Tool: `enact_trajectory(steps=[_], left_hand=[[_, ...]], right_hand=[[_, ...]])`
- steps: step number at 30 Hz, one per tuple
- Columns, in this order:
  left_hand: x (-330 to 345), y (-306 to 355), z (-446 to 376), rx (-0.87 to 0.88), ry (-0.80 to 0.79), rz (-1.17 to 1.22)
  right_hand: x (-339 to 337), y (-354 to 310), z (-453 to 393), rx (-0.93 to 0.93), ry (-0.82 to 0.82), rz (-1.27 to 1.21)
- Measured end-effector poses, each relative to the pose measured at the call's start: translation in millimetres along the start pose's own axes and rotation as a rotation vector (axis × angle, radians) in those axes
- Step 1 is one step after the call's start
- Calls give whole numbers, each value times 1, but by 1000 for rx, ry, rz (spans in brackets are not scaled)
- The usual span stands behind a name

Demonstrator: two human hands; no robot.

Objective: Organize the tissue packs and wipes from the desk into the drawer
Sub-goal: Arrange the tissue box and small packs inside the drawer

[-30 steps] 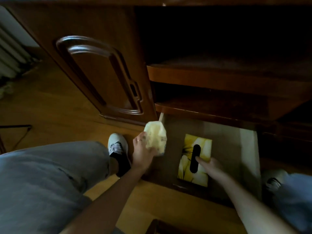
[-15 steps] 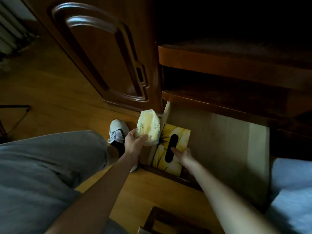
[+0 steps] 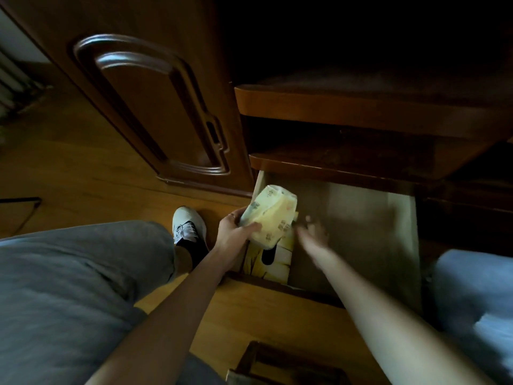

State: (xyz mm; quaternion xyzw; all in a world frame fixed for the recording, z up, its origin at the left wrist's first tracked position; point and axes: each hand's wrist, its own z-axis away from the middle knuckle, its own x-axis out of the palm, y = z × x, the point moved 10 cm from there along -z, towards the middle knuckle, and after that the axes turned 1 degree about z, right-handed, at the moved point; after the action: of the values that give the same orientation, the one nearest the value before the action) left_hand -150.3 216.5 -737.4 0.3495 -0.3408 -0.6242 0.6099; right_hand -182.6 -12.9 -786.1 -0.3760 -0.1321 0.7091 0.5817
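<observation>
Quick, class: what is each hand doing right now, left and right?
Left hand: grips the pale yellow tissue pack over the open drawer.
Right hand: motion-blurred, holding nothing, fingers spread; open.

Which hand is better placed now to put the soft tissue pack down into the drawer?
Left. The left hand already grips the soft tissue pack over the drawer's left end, above the yellow tissue box. The right hand, blurred, holds nothing.

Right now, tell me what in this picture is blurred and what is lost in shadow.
Head view: the right hand is smeared by motion blur; the left hand and its pale tissue pack are fairly sharp; the cabinet recess above the shelves is black; the drawer is dimly lit.
</observation>
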Motion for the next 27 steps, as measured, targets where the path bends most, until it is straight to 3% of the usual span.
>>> enact_trajectory(steps=[2, 4, 6, 8, 12, 15, 19, 22, 25, 27], left_hand=[[15, -2, 5, -27, -63, 18], [34, -6, 12, -80, -144, 17], [51, -13, 18, -130, -213, 45], [64, -12, 26, -138, -236, -3], [74, 7, 28, 146, -178, -546], [80, 5, 28, 229, -135, -672], [92, -13, 21, 277, -166, -892], [84, -23, 15, 353, -136, -1221], [81, -36, 14, 415, -179, -1449], [83, -39, 14, 446, -179, -1485]], right_hand=[[-23, -2, 5, 18, 35, -204], [-21, -1, 15, 65, -97, -360], [-21, 1, 26, 18, -166, -292], [-33, 11, 28, -36, -92, -223], [-42, 25, 26, -64, -166, -246], [-52, 33, 21, -72, -170, -205], [-76, 50, 12, -82, 35, -157], [-87, 75, 0, 4, 122, -109], [-69, 98, -6, 83, 32, -11], [-46, 99, -7, 36, -44, 120]])
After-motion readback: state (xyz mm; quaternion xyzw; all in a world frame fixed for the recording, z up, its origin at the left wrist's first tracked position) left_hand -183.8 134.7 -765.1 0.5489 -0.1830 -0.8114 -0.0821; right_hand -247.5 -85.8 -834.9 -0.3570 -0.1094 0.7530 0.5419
